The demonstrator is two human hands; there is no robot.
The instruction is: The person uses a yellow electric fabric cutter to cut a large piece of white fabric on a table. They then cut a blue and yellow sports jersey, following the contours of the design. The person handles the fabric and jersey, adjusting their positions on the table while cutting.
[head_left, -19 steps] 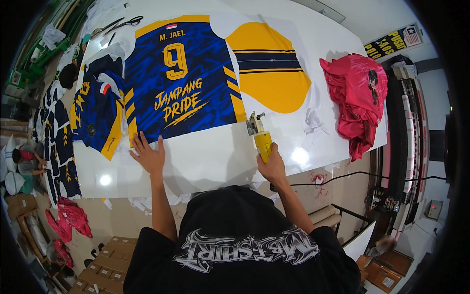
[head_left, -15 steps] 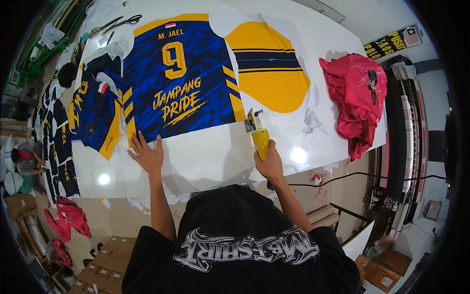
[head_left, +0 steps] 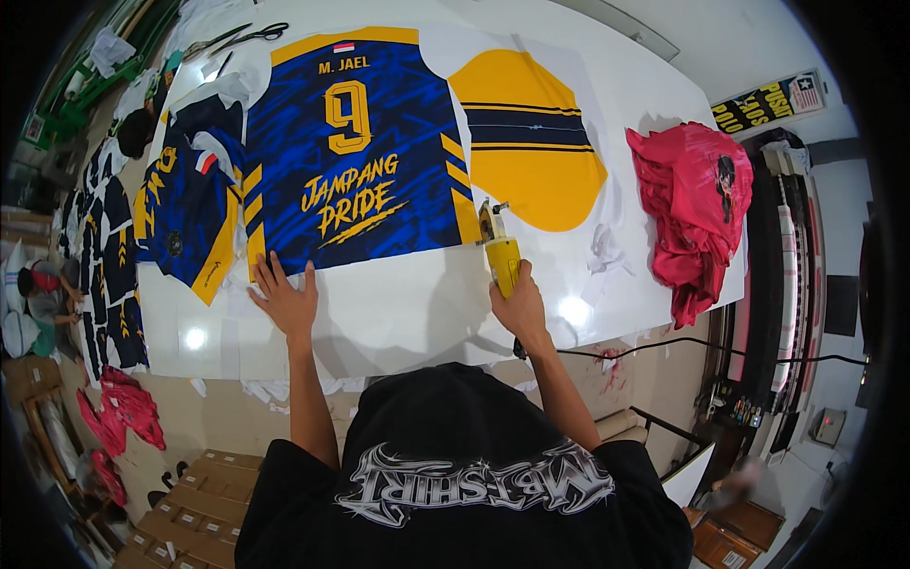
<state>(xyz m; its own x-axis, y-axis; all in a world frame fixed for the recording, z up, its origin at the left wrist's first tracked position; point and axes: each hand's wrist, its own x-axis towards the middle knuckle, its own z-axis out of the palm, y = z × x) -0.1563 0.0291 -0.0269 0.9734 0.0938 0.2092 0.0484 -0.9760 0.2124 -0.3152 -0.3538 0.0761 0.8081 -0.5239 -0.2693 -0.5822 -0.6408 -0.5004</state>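
Observation:
A blue jersey back panel (head_left: 275, 133) with yellow trim and printed lettering lies flat on the white table (head_left: 398, 299). My left hand (head_left: 286, 305) rests with fingers spread at its lower left corner, fingertips on or against the lower edge. My right hand (head_left: 519, 308) is wrapped round the yellow body of a handheld electric fabric cutter (head_left: 503, 264). The cutter's metal head stands at the panel's lower right edge, beside the yellow side strip. Just beyond lies a yellow sleeve piece (head_left: 536, 185) with a dark striped band.
Another blue and yellow jersey piece (head_left: 190, 223) lies rumpled at left. Black scissors (head_left: 258, 35) are at the far left. A crumpled pink fabric pile (head_left: 697, 209) sits at right. The black power cord (head_left: 654, 348) stretches rightward. A person (head_left: 47, 299) is at the far left, near cardboard boxes (head_left: 204, 498).
The cutter in my right hand has moved slightly away from me along the panel's right edge. My left hand stays at the lower left corner. The whole view has shifted a little.

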